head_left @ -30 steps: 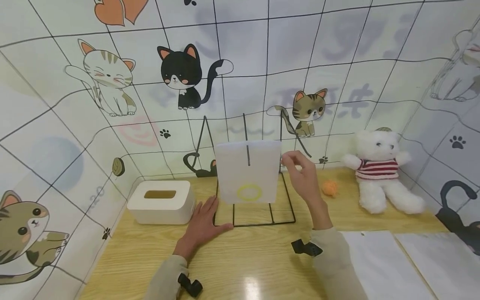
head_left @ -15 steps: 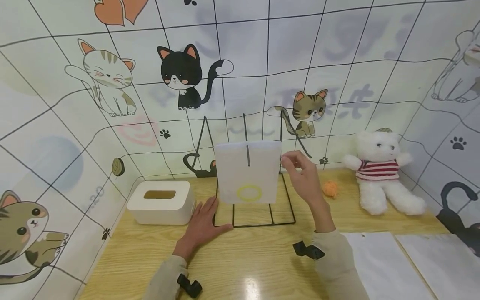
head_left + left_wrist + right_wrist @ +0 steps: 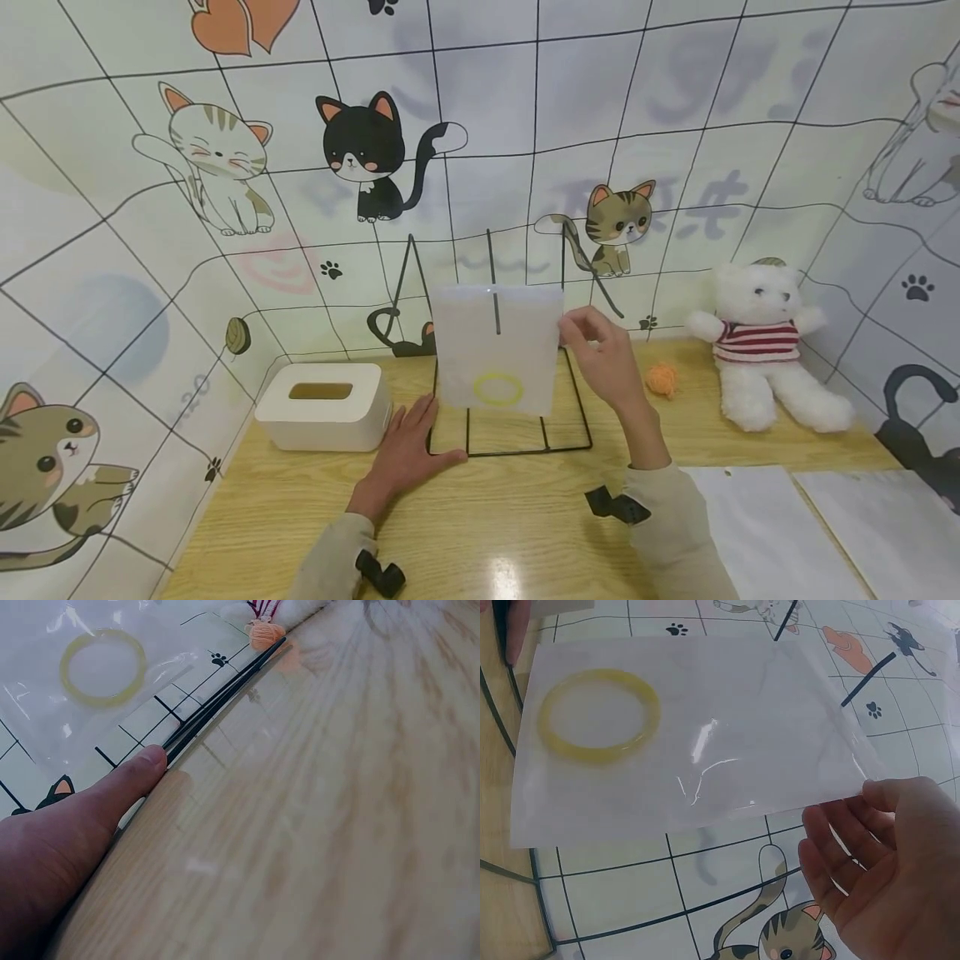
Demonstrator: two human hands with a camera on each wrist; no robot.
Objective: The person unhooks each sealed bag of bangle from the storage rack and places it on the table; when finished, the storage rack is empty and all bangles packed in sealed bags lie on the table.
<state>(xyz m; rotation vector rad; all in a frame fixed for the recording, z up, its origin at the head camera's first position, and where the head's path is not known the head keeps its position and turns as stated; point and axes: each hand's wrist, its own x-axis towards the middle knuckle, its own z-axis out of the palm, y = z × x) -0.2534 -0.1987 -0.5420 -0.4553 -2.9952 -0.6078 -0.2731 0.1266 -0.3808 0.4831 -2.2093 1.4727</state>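
Pinching the upper right edge of a translucent, flat plastic bag (image 3: pixel 521 354), the right hand (image 3: pixel 606 357) is holding it while the bag is hanging on a prong of a black wire rack (image 3: pixel 517 452), with a round yellow ring (image 3: pixel 604 755) showing inside near its bottom. The left hand (image 3: pixel 407 447) is resting with fingers spread wide, its thumb touching the rack's front base wire, just beside a white rectangular tissue box (image 3: pixel 322 423).

Room b/w sleeves (image 3: pixel 677 533), rack (image 3: pixel 525 452) ahead, box (image 3: pixel 322 425) L
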